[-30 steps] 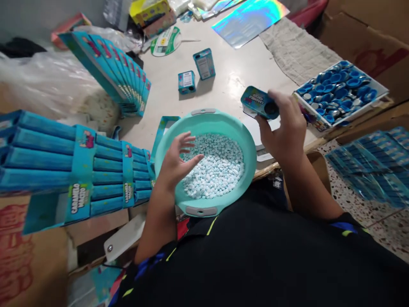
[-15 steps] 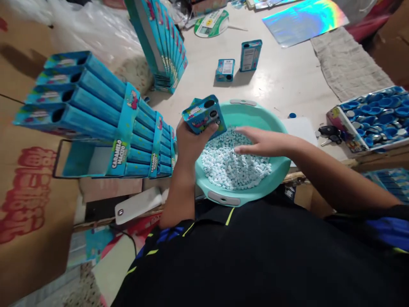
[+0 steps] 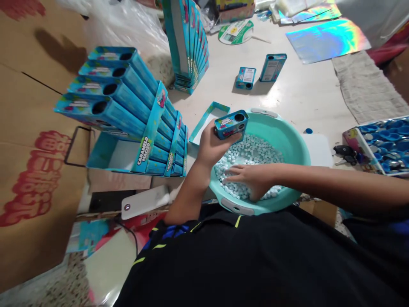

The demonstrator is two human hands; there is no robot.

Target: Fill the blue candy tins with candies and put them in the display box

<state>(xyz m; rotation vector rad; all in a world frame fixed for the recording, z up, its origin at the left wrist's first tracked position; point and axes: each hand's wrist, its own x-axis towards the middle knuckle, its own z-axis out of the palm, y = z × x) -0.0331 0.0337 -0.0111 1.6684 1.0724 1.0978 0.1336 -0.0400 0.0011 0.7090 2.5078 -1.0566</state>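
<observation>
My left hand [image 3: 213,146] is closed around a small blue printed candy box [image 3: 230,123], tilted over the left rim of a turquoise basin [image 3: 295,147]. A dark round hole shows in the end of the box. Small pale candies [image 3: 255,147] cover the basin's floor. My right hand [image 3: 251,178] reaches down among them with its fingers stretched and slightly apart; the thumb is partly hidden. Left of my left hand lies a shallow blue tray [image 3: 207,117]. Beside it a display carton [image 3: 143,155] holds several tall blue boxes [image 3: 128,87] with round holes in their tops.
Two blue boxes [image 3: 245,78] [image 3: 273,68] stand beyond the basin. At the right are a carton of blue caps [image 3: 388,143], keys [image 3: 347,154] and a loose cap [image 3: 308,131]. A stack of folded displays [image 3: 188,51], a fan [image 3: 234,32] and a phone [image 3: 145,201] are also around.
My right hand has gone down from above the candies into them. The candy box stays in my left hand. The whole view has shifted, showing the blue tray behind my left hand.
</observation>
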